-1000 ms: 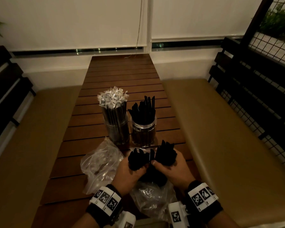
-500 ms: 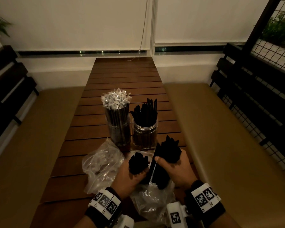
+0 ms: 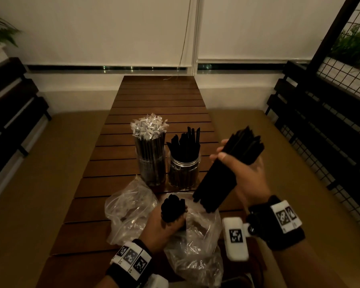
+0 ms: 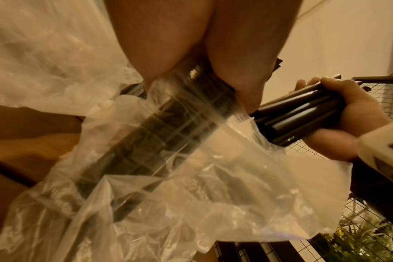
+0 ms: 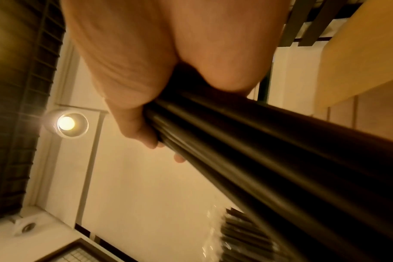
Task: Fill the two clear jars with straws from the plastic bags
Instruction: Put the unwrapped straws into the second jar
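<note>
My right hand (image 3: 244, 171) clenched round black straw bundle (image 3: 227, 169), clear of bag (image 3: 193, 246), long axis tilted, lower ends toward me. Half-full right jar (image 3: 184, 171) lies left-forward, nearest this hand. Left hand (image 3: 164, 227) grips remaining straws (image 3: 172, 207) in bag.

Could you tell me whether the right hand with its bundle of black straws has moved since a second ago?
Yes. The right hand has lifted its straw bundle out of the plastic bag, up and to the right, now level with the right jar.
</note>
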Available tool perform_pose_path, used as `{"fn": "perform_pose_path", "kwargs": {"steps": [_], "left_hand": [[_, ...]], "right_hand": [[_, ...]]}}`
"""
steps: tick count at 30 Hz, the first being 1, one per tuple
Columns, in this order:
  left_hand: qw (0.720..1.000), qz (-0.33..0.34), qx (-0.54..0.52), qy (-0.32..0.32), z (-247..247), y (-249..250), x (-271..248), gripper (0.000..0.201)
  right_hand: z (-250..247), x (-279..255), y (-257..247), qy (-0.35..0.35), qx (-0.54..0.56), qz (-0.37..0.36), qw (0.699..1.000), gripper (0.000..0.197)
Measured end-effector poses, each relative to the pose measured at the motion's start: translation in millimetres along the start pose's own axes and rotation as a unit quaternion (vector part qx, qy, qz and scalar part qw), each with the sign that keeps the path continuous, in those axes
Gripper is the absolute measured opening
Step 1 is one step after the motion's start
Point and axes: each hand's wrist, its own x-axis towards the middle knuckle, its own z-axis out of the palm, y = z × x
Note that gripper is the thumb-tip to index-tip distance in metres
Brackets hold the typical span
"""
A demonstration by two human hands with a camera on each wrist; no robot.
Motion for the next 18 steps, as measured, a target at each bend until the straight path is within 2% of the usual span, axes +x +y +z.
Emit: {"fn": "perform_pose_path", "kwargs": {"steps": [4,8,9,13,16,18], "left_hand": [[1.0,0.001,-0.002,0.002,3,-1,-1,0.027],[1.0,0.012,0.019,-0.007,3,-1,-1,0.024],[1.0,0.016,0.02,-0.009,4,0,-1,0.024],[0.999,0.022,0.026,-0.008,4,1,-1,0.025],[0.999,0.019,0.037,-0.008,2,-3,1,0.014],[0.999,0.016,0.04,-0.007,1,-4,2,0.017]], "right_hand": [[10,31,-22,0.032,0.018,-0.05,0.998,0.026],[31,67,-18,0.055,-0.026,-0.055,0.997,0.019],[36,77,-13,0.065,-0.03,-0.047,0.996,0.021],[50,105,7,0.093,-0.033,-0.008,0.995,0.049],[55,115,16,0.105,-0.037,0.009,0.994,0.046],[58,119,20,0.113,-0.03,0.015,0.993,0.05]]}}
